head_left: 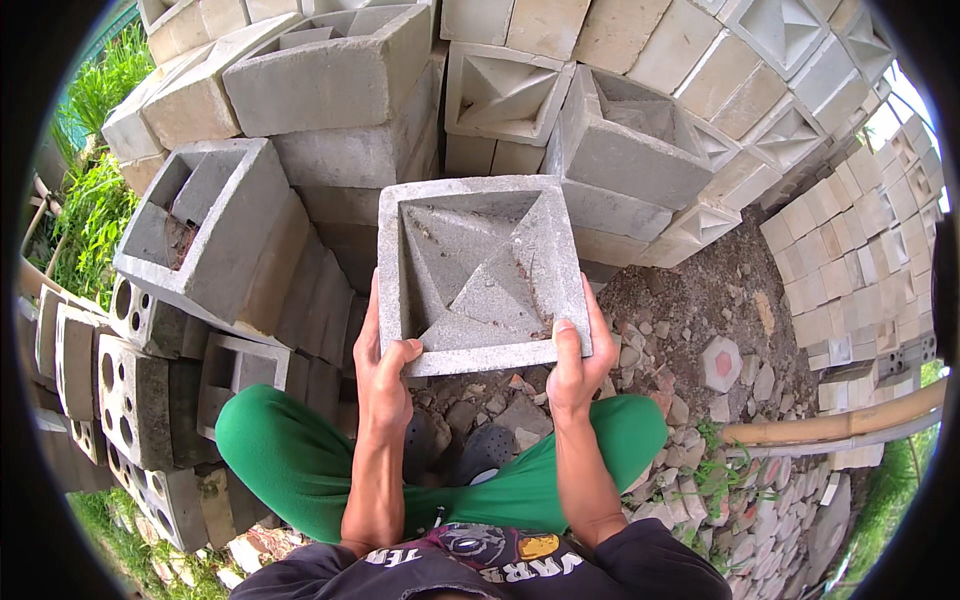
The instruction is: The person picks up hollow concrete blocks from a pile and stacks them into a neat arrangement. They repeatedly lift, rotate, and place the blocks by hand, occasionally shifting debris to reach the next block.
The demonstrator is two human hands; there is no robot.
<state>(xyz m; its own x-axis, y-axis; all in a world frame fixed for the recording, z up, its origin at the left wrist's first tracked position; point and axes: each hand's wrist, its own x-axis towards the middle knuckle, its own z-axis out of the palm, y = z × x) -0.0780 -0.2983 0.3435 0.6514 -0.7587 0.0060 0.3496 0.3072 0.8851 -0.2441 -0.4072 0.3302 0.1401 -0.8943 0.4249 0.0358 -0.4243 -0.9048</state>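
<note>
Between my two hands is a square grey concrete breeze block (pixel 478 265), held up in front of my knees with its patterned, recessed face toward me. Crossing diagonal ribs divide its hollow, and bits of brown debris lie in it. My left hand (pixel 385 365) grips the left side near the lower corner, thumb on the front rim. My right hand (pixel 582 350) clasps the lower right corner the same way, thumb over the rim. The fingers behind the block are mostly hidden.
Stacked concrete blocks (pixel 330 85) rise ahead and to the left. Another hollow block (pixel 220 225) tops the left stack, above blocks with round holes (pixel 135 400). Rubble (pixel 690 380) covers the ground at right, near a bamboo pole (pixel 840 420). A block wall (pixel 850 250) stands beyond.
</note>
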